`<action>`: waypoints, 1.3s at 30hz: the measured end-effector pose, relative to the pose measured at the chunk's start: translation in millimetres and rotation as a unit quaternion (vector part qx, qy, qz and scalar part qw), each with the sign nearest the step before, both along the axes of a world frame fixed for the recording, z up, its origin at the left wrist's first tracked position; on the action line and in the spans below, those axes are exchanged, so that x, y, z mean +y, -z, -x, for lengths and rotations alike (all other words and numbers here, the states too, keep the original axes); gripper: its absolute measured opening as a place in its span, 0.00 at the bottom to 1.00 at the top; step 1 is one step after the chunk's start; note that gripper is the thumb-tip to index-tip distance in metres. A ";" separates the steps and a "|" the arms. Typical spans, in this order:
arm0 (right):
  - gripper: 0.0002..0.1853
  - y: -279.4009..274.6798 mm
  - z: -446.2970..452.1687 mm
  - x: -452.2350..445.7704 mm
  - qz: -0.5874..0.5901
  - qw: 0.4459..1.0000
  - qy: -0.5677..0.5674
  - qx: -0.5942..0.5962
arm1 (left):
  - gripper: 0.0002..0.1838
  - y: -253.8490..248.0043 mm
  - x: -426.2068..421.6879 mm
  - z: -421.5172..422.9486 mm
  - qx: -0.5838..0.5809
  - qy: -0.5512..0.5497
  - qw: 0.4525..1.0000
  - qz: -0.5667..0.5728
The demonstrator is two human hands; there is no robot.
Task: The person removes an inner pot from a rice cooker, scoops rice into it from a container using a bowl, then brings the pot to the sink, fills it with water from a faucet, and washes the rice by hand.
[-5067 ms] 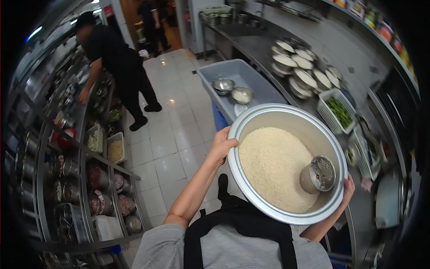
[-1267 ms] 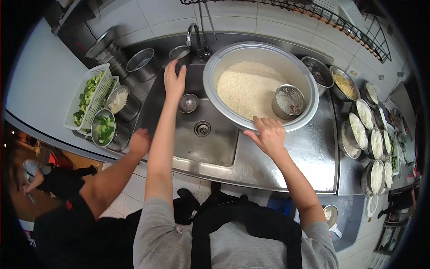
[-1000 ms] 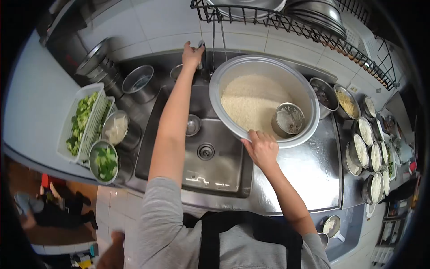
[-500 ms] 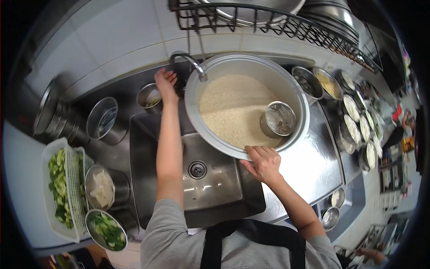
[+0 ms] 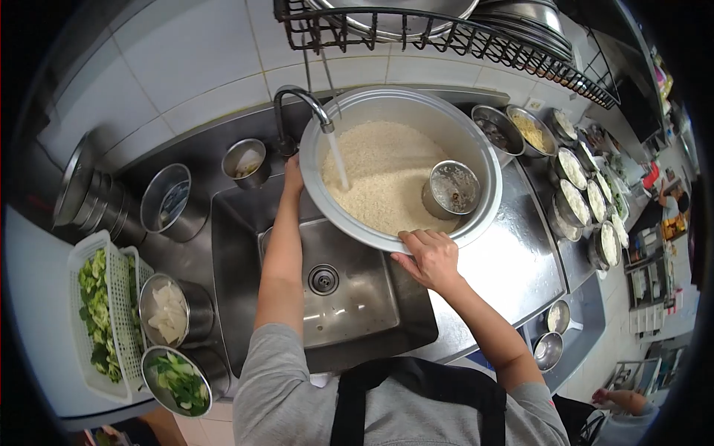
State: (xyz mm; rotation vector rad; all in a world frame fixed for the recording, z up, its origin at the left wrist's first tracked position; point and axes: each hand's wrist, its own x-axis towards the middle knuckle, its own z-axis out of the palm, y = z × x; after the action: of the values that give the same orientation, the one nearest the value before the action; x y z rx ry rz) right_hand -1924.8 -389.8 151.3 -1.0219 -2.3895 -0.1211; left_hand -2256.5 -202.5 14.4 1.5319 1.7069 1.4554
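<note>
A large silvery pot point(image 5: 487, 160) holds pale raw rice point(image 5: 387, 178) and stands at the sink's right back edge. My right hand point(image 5: 431, 259) grips the pot's front rim, fingers over the edge and thumb outside. Against the pot's left outer side is my left hand point(image 5: 293, 175), below the faucet; its fingers are mostly hidden. From the curved faucet point(image 5: 305, 95) a stream of water point(image 5: 338, 160) runs onto the rice. A metal cup point(image 5: 454, 189) sits tilted in the rice at the right.
The sink basin point(image 5: 349, 297) lies below my arms. At left are a white basket of green vegetables point(image 5: 100, 320), a pot of white slices point(image 5: 169, 312) and a bowl of cut greens point(image 5: 177, 380). A wire rack point(image 5: 446, 30) hangs above. Several filled bowls point(image 5: 573, 201) line the right.
Water now flows from the faucet. My left hand has dropped from behind the faucet to the pot's left side. My right hand stays on the rim.
</note>
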 end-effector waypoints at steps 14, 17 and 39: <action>0.16 3.4 -13.0 69.7 0.400 0.909 -0.099 0.066 | 0.40 -124.5 -132.7 -63.7 -0.752 0.184 0.595 -0.218; 0.12 -15.8 53.3 113.5 0.542 0.744 -0.107 0.376 | 0.40 -120.0 -137.2 -76.3 -0.784 0.106 0.574 -0.211; 0.11 26.6 125.9 202.2 0.579 0.719 -0.022 0.383 | 0.25 -84.5 -109.8 -176.0 -0.716 -0.083 0.678 -0.146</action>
State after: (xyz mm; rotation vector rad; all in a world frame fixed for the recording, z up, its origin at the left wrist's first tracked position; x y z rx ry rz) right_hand -2050.7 -187.6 124.7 -1.1189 -1.5001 1.6654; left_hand -2080.5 -312.3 98.9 -0.0518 0.5779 2.1096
